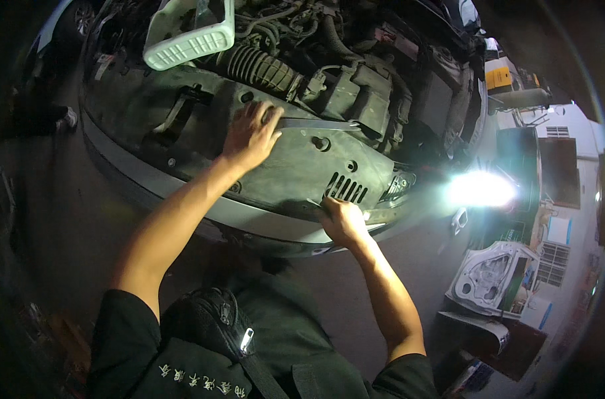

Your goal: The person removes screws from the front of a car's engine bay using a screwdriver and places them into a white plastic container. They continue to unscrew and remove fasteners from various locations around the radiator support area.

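Note:
My left hand [252,133] is closed around a long, flat metal pry tool [319,124]. The tool points right across the dark plastic cover [276,173] at the front of a car's engine bay, and its forked tip is by the black air intake housing [365,100]. My right hand [342,221] is curled at the cover's front edge, beside a group of slots [346,188]. A thin pale sliver shows by its fingertips; what the fingers grip is hidden. Between my hands, a round fastener [321,143] sits in the cover.
A white plastic basket [189,48] rests on the engine bay at the upper left, near a ribbed intake hose [259,70]. The silver bumper edge [269,223] curves before me. A bright lamp [482,189] glares at right. Beyond stands a loose car door [492,279].

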Demonstrator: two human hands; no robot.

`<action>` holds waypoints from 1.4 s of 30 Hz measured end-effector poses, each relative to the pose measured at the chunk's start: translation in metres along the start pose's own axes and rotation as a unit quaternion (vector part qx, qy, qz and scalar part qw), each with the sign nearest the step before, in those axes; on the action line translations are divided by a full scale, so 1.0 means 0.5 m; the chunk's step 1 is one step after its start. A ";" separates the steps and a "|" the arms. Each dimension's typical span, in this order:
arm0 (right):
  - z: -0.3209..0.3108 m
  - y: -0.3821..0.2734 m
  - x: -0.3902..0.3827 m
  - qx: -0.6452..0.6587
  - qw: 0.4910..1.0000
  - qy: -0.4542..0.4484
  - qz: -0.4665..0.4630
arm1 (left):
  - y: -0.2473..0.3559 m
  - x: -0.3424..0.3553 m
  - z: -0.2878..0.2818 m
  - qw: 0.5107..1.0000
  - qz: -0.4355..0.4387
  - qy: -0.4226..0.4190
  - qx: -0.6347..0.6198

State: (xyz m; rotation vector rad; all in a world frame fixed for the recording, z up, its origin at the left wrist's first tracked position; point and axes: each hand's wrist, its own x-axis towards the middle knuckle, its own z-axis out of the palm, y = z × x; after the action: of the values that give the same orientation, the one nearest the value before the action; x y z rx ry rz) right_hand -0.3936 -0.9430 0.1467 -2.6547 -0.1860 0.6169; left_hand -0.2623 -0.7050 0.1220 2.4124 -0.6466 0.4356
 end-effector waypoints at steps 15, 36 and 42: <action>-0.025 -0.078 0.088 -0.159 0.972 -0.172 0.021 | 0.071 -0.214 0.009 0.964 0.042 -0.221 -0.144; 0.028 -0.118 0.042 -0.250 0.963 -0.056 0.087 | 0.060 -0.236 0.024 0.963 0.054 -0.188 -0.185; 0.013 -0.124 0.055 -0.246 0.960 -0.120 0.050 | 0.056 -0.238 0.025 0.961 0.045 -0.181 -0.205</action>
State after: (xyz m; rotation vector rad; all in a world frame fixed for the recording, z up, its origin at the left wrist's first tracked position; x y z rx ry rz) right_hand -0.3741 -0.8784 0.1565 -3.0697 -0.3114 1.0450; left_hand -0.3741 -0.6913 0.0726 2.0784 -0.9068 -0.1092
